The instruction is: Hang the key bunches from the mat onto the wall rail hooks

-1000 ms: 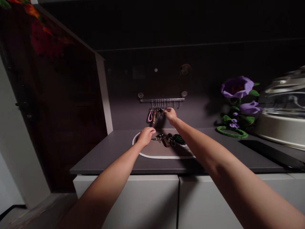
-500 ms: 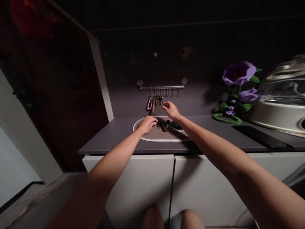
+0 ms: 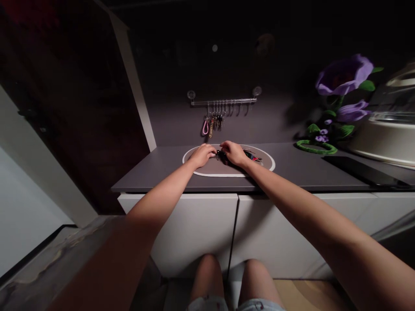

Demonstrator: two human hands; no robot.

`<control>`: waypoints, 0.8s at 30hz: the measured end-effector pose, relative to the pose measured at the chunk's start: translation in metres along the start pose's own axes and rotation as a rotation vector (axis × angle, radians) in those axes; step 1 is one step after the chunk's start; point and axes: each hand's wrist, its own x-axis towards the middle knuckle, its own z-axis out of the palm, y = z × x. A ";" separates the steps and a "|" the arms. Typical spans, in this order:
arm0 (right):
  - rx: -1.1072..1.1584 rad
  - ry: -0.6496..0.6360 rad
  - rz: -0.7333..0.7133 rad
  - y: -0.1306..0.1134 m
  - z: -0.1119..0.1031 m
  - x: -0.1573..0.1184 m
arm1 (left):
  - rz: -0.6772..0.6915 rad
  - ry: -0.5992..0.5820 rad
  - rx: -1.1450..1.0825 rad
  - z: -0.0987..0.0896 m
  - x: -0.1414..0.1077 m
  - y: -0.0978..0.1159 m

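Note:
My left hand [image 3: 202, 155] rests low over the left part of an oval mat [image 3: 223, 175] with a white rim. Its fingers are pinched together at small metal keys [image 3: 216, 156]. Just to the right, my right hand [image 3: 232, 153] bends down at the dark pile of keys and key fobs, its fingers curled; whatever lies between its fingertips is hidden. Beyond that hand, more keys with a red and green piece [image 3: 254, 157] lie on the mat. On the wall above, several bunches of keys [image 3: 218, 121] and a pink loop [image 3: 205, 127] hang from a hook rail [image 3: 223, 102].
The mat lies on a grey countertop [image 3: 155, 172] above white cabinet doors [image 3: 194, 229]. To the right stand purple artificial flowers [image 3: 345, 75], a dark flat slab [image 3: 366, 172] and a pale rounded appliance [image 3: 382, 138]. A dark door [image 3: 81, 108] is at left.
My right hand has come down from just below the hanging keys to the pile on the mat. My left hand stays at the keys. The view has tilted downward.

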 end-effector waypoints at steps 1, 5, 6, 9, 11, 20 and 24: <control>-0.031 -0.024 -0.016 0.000 0.001 0.000 | -0.007 0.002 -0.004 0.000 0.000 0.000; -0.102 -0.070 -0.047 0.001 0.003 0.001 | -0.042 0.008 -0.036 0.002 0.001 -0.003; -0.108 -0.075 -0.043 0.002 0.003 0.002 | -0.047 0.008 -0.042 0.002 0.002 -0.003; -0.113 -0.085 -0.029 0.001 0.003 0.002 | -0.057 0.005 -0.054 0.002 0.003 -0.005; -0.108 -0.086 -0.023 0.001 0.003 0.002 | -0.064 0.010 -0.065 0.002 0.003 -0.005; -0.084 -0.113 -0.029 -0.005 -0.001 0.002 | -0.111 0.077 -0.093 -0.003 0.001 0.002; -0.086 -0.113 -0.023 -0.006 -0.002 0.002 | -0.181 0.170 -0.238 0.000 0.002 0.001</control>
